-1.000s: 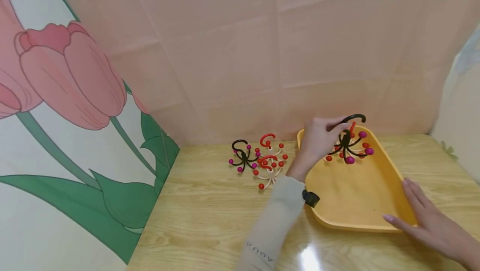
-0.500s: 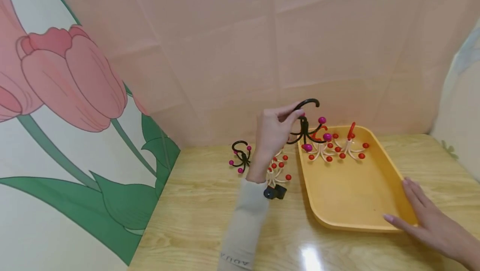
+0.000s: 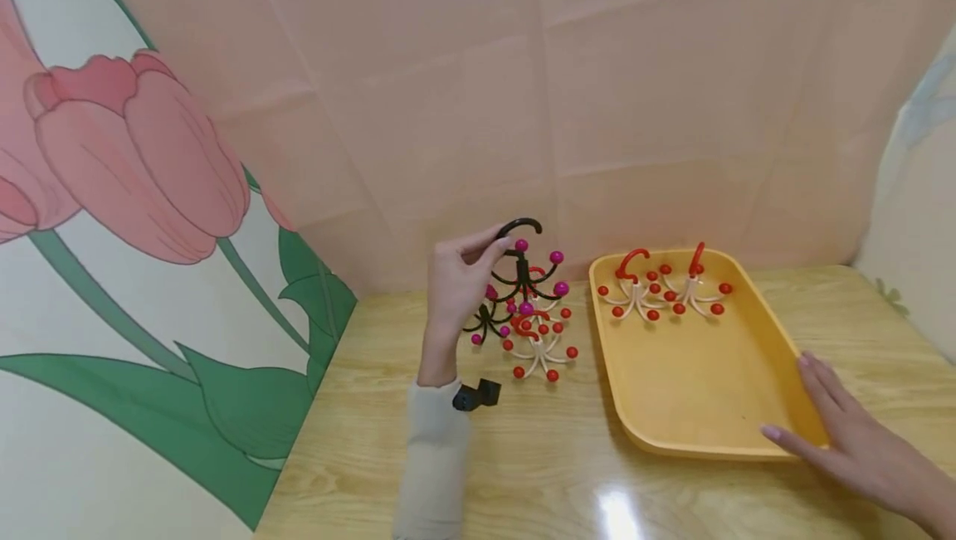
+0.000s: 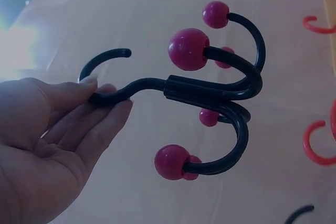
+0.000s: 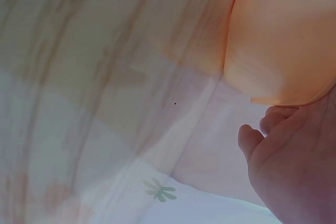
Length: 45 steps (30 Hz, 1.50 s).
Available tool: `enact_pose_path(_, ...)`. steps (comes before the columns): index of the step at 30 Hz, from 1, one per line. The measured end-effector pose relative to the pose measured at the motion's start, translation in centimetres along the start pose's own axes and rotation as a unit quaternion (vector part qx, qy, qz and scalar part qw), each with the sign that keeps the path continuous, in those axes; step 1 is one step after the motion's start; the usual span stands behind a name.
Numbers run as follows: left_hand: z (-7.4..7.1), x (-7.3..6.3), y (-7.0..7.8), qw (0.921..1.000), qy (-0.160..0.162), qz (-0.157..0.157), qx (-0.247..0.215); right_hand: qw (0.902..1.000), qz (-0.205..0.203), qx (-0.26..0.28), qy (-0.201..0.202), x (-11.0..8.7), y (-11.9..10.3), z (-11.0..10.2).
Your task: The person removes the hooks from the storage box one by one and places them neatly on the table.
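Observation:
In the head view my left hand [image 3: 457,287] pinches a black octopus-shaped multi-arm hook [image 3: 523,272] by its curved top, above the table. Magenta balls tip its arms; the left wrist view shows the thumb and fingers on the bent stem of this hook [image 4: 178,87]. Just below and behind it, another black hook [image 3: 485,320] and two white hooks with red tops and balls, the nearer white hook [image 3: 539,351] among them, stand close together. My right hand [image 3: 859,440] rests with extended fingers at the near right corner of the yellow tray [image 3: 695,382].
At the tray's far end stand two white-and-red hooks, a left hook [image 3: 635,299] and a right hook [image 3: 692,295]. A pink cloth backdrop [image 3: 478,109] rises behind the wooden table [image 3: 373,424]. A tulip-patterned panel [image 3: 142,158] borders the left side.
My left hand has carried the black hook leftward from above the tray to over the hooks on the table. My right hand has stayed at the tray's corner.

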State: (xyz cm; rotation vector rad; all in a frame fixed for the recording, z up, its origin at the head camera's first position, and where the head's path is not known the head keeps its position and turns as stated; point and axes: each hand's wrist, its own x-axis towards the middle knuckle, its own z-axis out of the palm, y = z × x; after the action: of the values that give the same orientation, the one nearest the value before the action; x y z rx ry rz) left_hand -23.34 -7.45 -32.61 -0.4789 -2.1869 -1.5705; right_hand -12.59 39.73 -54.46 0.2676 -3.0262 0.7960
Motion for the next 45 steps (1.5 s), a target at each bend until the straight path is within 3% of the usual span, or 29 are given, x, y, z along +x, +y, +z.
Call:
enact_pose_path(9, -3.7, -2.9, -3.0, 0.9987, 0.046, -0.024, -0.005, 0.9994, -0.023, 0.014, 0.022, 0.0, 0.0, 0.4)
enact_pose_path(18, -6.4, -5.5, -5.8, 0.9938, 0.099, -0.051, -0.002, 1.0, 0.002, 0.006, 0.002, 0.2, 0.0, 0.0)
enact_pose_path(27, -7.0, -7.4, -8.7, 0.9935, 0.095, -0.063, -0.007, 0.9999, -0.002, 0.01, 0.002, 0.0, 0.1, 0.2)
enact_pose_path(37, -6.9, -8.7, -12.6, 0.9888, 0.089, -0.12, 0.002, 0.9999, -0.002, 0.014, 0.003, -0.1, 0.2, 0.4)
enact_pose_path(45, -6.1, -9.2, -14.9, 0.9844, 0.093, -0.148, -0.02, 0.9999, 0.001, 0.015, -0.002, 0.0, 0.4, 0.4)
